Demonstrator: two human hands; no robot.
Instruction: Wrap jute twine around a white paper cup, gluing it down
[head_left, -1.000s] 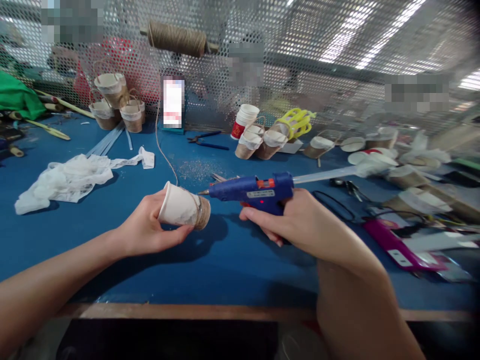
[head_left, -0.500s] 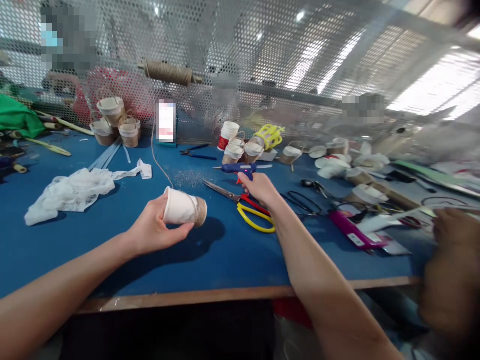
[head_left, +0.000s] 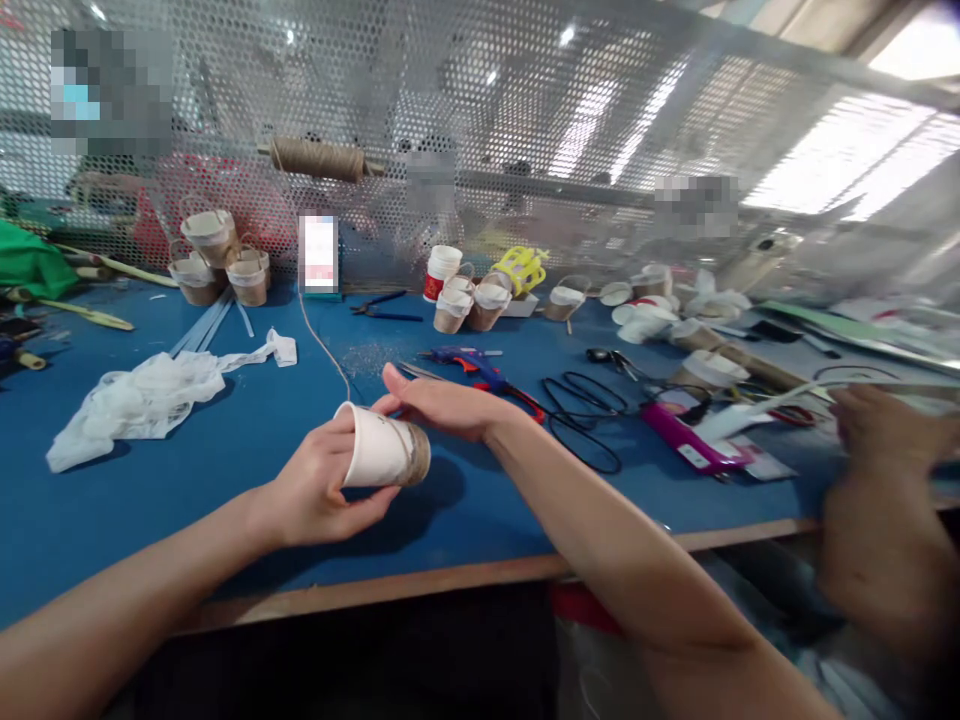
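Note:
My left hand [head_left: 319, 490] is closed round a white paper cup [head_left: 381, 450], tilted on its side with its mouth to the left. Brown twine [head_left: 417, 456] is wrapped round the cup's base end. A strand of twine [head_left: 326, 350] runs down from above to behind the cup's rim. My right hand [head_left: 450, 408] is at the cup's far side, thumb raised and apart, its other fingers partly hidden. Beyond it lies a blue glue gun [head_left: 469, 362] on the table, with scissors [head_left: 420, 371] partly covered by my right hand.
A twine spool [head_left: 319, 160] hangs at the mesh screen. White gauze [head_left: 142, 405] lies left on the blue table [head_left: 247, 540]. Several twine-covered cups [head_left: 452, 305] stand at the back. Black cable [head_left: 581, 415] and a purple glue gun [head_left: 694, 440] lie right, near another person's arm [head_left: 885, 480].
My right hand has let go of the blue glue gun, left it on the table and moved left to the cup. The view has shifted slightly; my left hand still holds the cup.

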